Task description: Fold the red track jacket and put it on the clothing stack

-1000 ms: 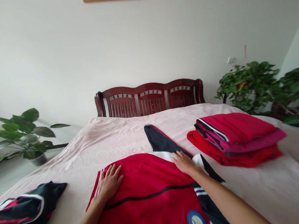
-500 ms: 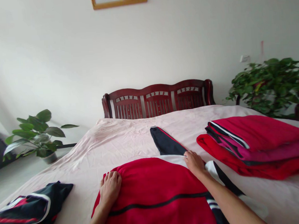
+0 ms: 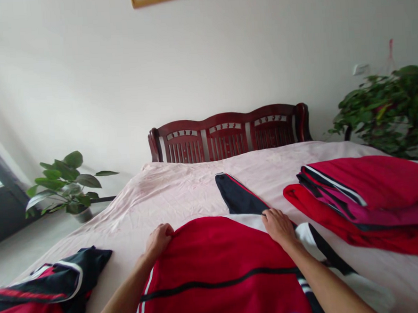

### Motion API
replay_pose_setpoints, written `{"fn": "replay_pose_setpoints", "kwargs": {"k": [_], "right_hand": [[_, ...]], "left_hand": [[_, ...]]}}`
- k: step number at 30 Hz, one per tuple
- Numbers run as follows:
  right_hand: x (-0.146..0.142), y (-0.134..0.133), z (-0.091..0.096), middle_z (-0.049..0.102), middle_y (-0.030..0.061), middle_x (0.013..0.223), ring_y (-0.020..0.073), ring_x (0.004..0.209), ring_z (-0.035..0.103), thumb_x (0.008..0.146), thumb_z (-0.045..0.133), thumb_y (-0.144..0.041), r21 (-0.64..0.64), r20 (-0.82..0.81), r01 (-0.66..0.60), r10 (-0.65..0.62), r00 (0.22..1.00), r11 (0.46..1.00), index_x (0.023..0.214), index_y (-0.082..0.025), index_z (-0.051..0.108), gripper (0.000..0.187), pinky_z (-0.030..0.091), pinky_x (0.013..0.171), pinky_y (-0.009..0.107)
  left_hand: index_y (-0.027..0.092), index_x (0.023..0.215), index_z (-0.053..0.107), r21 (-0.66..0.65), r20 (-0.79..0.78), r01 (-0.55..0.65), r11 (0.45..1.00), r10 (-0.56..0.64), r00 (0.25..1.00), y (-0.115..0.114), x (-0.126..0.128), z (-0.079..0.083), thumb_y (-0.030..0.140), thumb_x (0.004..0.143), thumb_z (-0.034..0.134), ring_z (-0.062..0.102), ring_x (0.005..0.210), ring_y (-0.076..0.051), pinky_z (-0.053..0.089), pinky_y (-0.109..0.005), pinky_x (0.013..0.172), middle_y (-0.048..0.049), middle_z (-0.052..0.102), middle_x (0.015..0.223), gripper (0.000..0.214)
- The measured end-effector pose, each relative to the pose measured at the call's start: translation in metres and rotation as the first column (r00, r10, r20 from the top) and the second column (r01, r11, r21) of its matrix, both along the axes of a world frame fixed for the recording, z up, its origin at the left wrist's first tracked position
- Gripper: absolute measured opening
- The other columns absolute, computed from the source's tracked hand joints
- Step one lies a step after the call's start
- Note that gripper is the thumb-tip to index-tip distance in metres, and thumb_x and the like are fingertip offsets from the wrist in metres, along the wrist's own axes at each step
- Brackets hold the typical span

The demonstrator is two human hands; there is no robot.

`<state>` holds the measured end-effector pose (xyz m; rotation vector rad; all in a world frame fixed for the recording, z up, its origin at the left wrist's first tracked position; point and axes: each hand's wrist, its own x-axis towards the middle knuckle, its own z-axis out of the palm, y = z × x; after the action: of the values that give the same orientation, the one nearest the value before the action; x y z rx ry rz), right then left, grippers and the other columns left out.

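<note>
A red jacket (image 3: 218,255) with a black stripe and white trim lies spread on the pink bedsheet (image 3: 169,196) in front of me. Its dark navy sleeve (image 3: 238,197) stretches away toward the headboard. My left hand (image 3: 159,239) has its fingers curled, gripping the jacket's far left edge. My right hand (image 3: 279,225) is closed on the jacket's far right edge, where the sleeve joins the body.
A stack of folded red and magenta garments (image 3: 367,203) sits on the bed at right. A crumpled dark and red garment (image 3: 47,291) lies at lower left. The dark wooden headboard (image 3: 229,134) stands behind. Potted plants flank the bed: left plant (image 3: 67,184), right plant (image 3: 393,110).
Both hands went from lying flat on the jacket to gripping its far edge. The view has shifted leftward.
</note>
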<state>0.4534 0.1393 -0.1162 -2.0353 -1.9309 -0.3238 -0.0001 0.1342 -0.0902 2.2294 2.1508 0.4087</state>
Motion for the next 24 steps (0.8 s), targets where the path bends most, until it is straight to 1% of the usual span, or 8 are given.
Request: {"fn": "replay_pose_setpoints", "kwargs": {"k": [5,8,10,13,16,19,21,24], "right_hand": [[0.001,0.002,-0.003,0.067,0.0125,0.107,0.0263,0.104,0.058,0.098,0.04,-0.025,-0.008,0.008,0.007,-0.007,1.0,1.0,0.103,-0.017,0.066,0.027,0.038,0.085,0.036],[0.0,0.002,-0.002,0.067,0.0124,0.105,0.0262,0.103,0.058,0.099,0.039,-0.025,-0.007,0.01,0.012,-0.012,1.0,1.0,0.102,-0.016,0.066,0.028,0.038,0.084,0.035],[0.0,0.002,-0.001,0.067,0.0122,0.105,0.0258,0.103,0.058,0.099,0.039,-0.025,-0.007,0.013,0.013,-0.013,1.0,1.0,0.101,-0.016,0.066,0.028,0.038,0.083,0.035],[0.0,0.002,-0.001,0.068,0.0116,0.105,0.0255,0.102,0.058,0.099,0.04,-0.026,-0.009,0.019,0.013,-0.013,1.0,1.0,0.101,-0.017,0.066,0.028,0.038,0.082,0.034],[0.002,0.003,-0.002,0.068,0.0104,0.104,0.0249,0.101,0.059,0.1,0.038,-0.027,-0.018,0.024,0.012,-0.012,1.0,1.0,0.099,-0.019,0.066,0.029,0.037,0.08,0.034],[0.004,0.003,-0.002,0.068,0.0092,0.104,0.0243,0.101,0.06,0.101,0.035,-0.029,-0.029,0.025,0.011,-0.01,1.0,1.0,0.099,-0.02,0.066,0.032,0.037,0.079,0.033],[0.005,0.002,-0.002,0.068,0.0088,0.105,0.0239,0.102,0.06,0.102,0.034,-0.028,-0.034,0.027,0.007,-0.006,1.0,0.999,0.1,-0.021,0.066,0.033,0.037,0.079,0.033],[0.005,0.001,-0.001,0.067,0.0091,0.109,0.0234,0.105,0.059,0.102,0.033,-0.027,-0.049,0.027,0.002,-0.001,1.0,0.999,0.103,-0.021,0.066,0.033,0.037,0.081,0.033]], "left_hand": [[0.024,0.085,0.066,0.088,-0.052,0.153,0.984,-0.149,0.988,-0.032,0.002,-0.002,0.014,0.09,0.039,0.057,0.097,-0.02,0.042,-0.031,0.09,-0.0054,0.065,0.097,0.028],[0.025,0.104,0.066,0.124,-0.063,0.252,0.96,-0.246,0.967,-0.041,0.001,0.0,0.016,0.092,0.038,0.056,0.106,-0.021,0.042,-0.031,0.095,-0.0065,0.064,0.114,0.032],[0.027,0.11,0.065,0.109,-0.058,0.278,0.954,-0.273,0.96,-0.041,-0.002,0.002,0.02,0.093,0.042,0.056,0.11,-0.021,0.04,-0.032,0.1,-0.0051,0.065,0.117,0.03],[0.027,0.101,0.066,0.042,-0.03,0.187,0.982,-0.186,0.982,-0.03,-0.006,0.002,0.033,0.098,0.041,0.059,0.106,-0.019,0.04,-0.03,0.099,-0.0025,0.07,0.106,0.026],[0.024,0.094,0.064,0.01,-0.005,0.016,1.0,-0.016,1.0,-0.011,-0.009,-0.002,0.036,0.101,0.029,0.066,0.092,-0.018,0.046,-0.028,0.082,-0.0043,0.073,0.095,0.037],[0.023,0.09,0.065,-0.039,-0.021,-0.121,0.992,0.12,0.993,0.01,-0.006,-0.005,0.035,0.099,0.033,0.068,0.082,-0.021,0.045,-0.029,0.07,-0.0057,0.074,0.085,0.036],[0.022,0.092,0.068,-0.04,-0.046,-0.166,0.985,0.165,0.985,0.018,0.001,-0.003,0.033,0.097,0.036,0.068,0.087,-0.025,0.046,-0.033,0.074,-0.0085,0.074,0.09,0.034],[0.02,0.111,0.069,0.022,-0.077,-0.151,0.988,0.152,0.985,0.014,0.018,0.005,0.022,0.095,0.034,0.064,0.105,-0.029,0.043,-0.043,0.094,-0.0139,0.071,0.114,0.038]]}}
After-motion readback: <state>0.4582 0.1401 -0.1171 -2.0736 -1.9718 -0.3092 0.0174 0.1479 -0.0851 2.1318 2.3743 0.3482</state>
